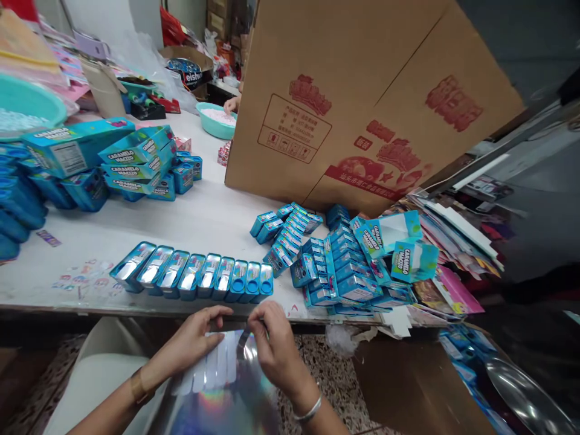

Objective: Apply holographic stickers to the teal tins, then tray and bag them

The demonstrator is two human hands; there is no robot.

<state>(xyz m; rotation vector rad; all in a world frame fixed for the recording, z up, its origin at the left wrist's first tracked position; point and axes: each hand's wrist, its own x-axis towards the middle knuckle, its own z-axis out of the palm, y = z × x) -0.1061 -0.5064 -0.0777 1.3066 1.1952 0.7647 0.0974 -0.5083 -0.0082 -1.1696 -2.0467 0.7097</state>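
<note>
A shiny holographic sheet (222, 405) lies low in front of me, below the table edge, with pale strips (220, 365) along its upper left part. My left hand (202, 335) rests at the sheet's upper left, fingers apart and holding nothing. At the sheet's upper right, my right hand (272, 341) pinches a thin shiny strip (244, 338) between thumb and fingers. Just beyond both hands, several blue tins (193, 275) stand in a row near the table's front edge, some with clear strips over their tops.
A large cardboard box (353, 96) stands at the back. Blue cartons (353, 266) pile up at the right, and more blue packs (86, 151) are stacked at the left. A person's hand (232, 105) reaches to a green bowl (216, 122). Loose stickers (90, 275) lie at the left.
</note>
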